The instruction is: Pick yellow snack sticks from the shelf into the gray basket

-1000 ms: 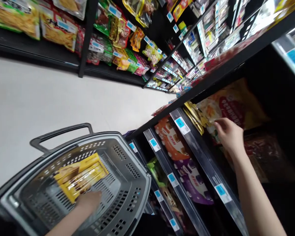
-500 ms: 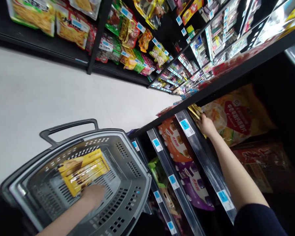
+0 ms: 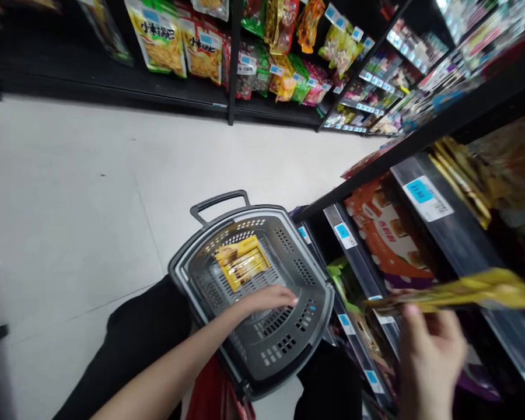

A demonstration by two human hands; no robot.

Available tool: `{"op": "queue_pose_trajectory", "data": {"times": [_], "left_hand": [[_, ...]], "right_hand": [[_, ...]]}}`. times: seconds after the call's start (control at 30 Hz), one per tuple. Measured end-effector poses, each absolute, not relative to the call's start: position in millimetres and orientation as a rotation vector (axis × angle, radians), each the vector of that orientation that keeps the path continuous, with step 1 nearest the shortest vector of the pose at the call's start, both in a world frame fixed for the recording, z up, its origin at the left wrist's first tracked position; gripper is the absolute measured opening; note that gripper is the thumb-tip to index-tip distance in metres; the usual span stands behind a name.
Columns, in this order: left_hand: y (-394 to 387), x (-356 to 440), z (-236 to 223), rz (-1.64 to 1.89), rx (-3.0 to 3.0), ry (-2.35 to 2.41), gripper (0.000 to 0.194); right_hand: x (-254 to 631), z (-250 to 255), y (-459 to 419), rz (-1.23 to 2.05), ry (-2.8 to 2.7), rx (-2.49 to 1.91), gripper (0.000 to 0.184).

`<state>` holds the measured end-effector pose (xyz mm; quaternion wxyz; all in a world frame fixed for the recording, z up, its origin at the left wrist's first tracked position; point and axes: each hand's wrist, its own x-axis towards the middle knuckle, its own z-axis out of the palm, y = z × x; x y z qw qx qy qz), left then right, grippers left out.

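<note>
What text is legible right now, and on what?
"小米锅巴" on the green-edged bag.
"小米", rest unclear, on the red-edged bag.
Too blurred to read: digits on the nearest price tag, lettering on the orange box, any print on the packet in the right hand or the yellow pack in the basket.

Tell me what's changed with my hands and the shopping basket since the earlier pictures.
Your right hand has come back from the shelf toward you, now gripping a yellow packet. Your left hand has shifted rightward in the basket, farther from the yellow pack lying there. That pack stays inside, and other yellow packets remain shelved.
</note>
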<state>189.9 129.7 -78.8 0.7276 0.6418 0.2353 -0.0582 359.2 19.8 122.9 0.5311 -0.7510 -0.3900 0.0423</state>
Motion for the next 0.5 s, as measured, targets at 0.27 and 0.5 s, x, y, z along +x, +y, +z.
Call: {"op": "queue_pose_trajectory", "data": {"times": [0.27, 0.5], "left_hand": [[126.1, 191.7, -81.6, -0.045, 1.003, 0.374, 0.052], [112.9, 203.1, -91.2, -0.221, 1.006, 0.447, 0.042]], "right_hand": [[319.5, -62.3, 17.8, 0.899, -0.365, -1.637, 0.032], [318.7, -68.2, 24.3, 1.085, -0.334, -1.626, 0.037]]}}
